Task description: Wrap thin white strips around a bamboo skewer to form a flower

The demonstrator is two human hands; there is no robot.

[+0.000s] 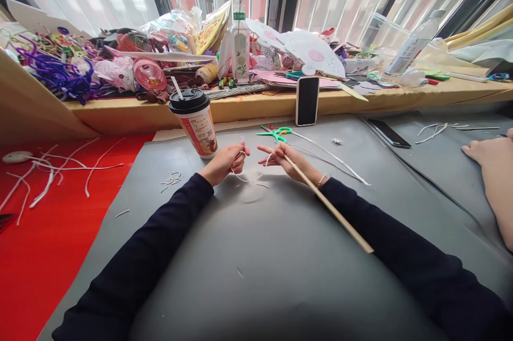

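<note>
My left hand (pixel 226 163) is closed, with thumb and fingers pinching a thin white pipe cleaner (pixel 239 177) whose end hangs in a curve below. Facing it across a small gap, my right hand (pixel 289 162) grips a light wooden stick (pixel 332 207) that slants down toward my right forearm. A white strand also loops around the right fingers; whether it joins the left one cannot be made out. Just beyond the hands lie green-handled scissors (pixel 276 133). Long white pipe cleaners (pixel 332 156) stretch out to the right of them.
A lidded paper cup (pixel 196 124) with a straw stands beyond my left hand. A phone (pixel 307 101) leans against the crowded ledge (pixel 248 108); another phone (pixel 388 133) lies at right. White clippings (pixel 172 178) are left. Another person's arm (pixel 495 186) rests at far right.
</note>
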